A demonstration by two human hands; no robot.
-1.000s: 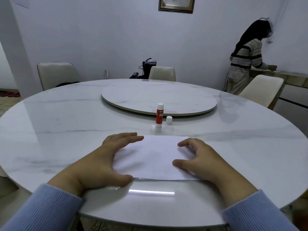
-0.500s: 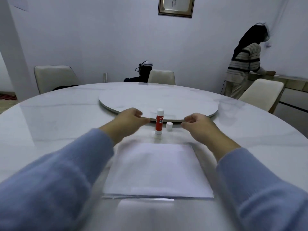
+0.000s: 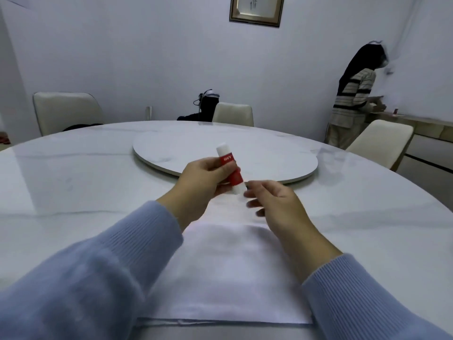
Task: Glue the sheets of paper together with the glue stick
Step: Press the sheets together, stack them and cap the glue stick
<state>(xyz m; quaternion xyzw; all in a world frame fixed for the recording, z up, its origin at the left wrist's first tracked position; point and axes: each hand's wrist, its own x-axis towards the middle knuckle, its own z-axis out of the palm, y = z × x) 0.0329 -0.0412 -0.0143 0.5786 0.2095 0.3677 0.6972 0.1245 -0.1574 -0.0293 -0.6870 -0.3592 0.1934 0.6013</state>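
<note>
Left hand [image 3: 203, 185] grips glue stick [image 3: 229, 171] tilted above far edge of paper sheets [image 3: 228, 273] on desk [image 3: 73, 182]; right hand [image 3: 274, 204] loosely curled, empty, beside its base; gluing apparently pending—next, extend stick.

The left hand [image 3: 201, 185] grips the glue stick [image 3: 230, 171], tilted above the far edge of the sheets of paper [image 3: 228, 273] on the table [image 3: 73, 192]. The right hand [image 3: 274, 204] hovers just beside its lower end, fingers loosely curled.
</note>
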